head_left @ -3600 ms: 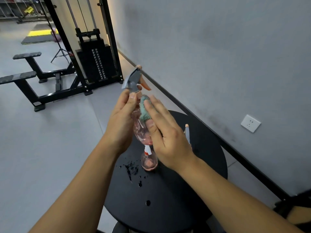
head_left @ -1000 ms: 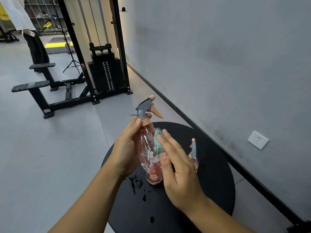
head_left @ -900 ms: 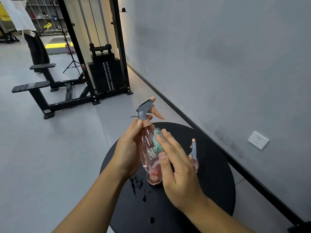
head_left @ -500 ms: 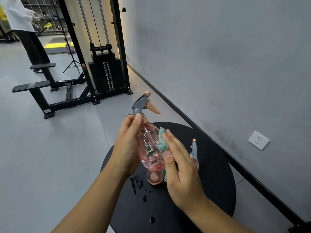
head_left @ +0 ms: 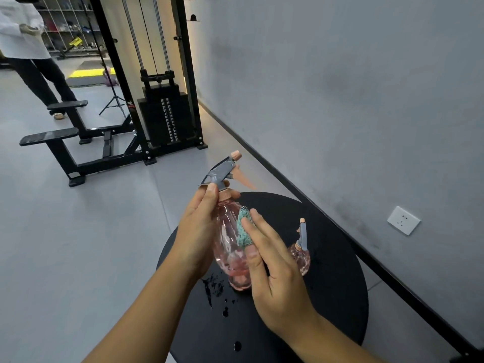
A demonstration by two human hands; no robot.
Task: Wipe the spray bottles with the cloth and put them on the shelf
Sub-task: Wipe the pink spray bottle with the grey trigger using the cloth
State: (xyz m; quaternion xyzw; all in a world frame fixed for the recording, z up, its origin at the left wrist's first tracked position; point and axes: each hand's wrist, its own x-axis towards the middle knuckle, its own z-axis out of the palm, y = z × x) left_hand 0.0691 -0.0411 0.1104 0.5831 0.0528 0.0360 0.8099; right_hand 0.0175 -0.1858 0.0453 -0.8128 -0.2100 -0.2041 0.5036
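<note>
Left hand (head_left: 199, 231) gripping pink spray bottle (head_left: 230, 247) — right hand (head_left: 275, 268), fingers straight, pressing teal cloth (head_left: 243, 229), now moved higher; wiping unfinished.

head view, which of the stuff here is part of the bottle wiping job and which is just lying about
Part of the job:
- pink spray bottle, gripped by the left hand
- teal cloth, pressed on it by the right hand
- second pink spray bottle, standing on the round black table

Just lying about:
- cable weight machine
- wall socket
- tripod
</note>
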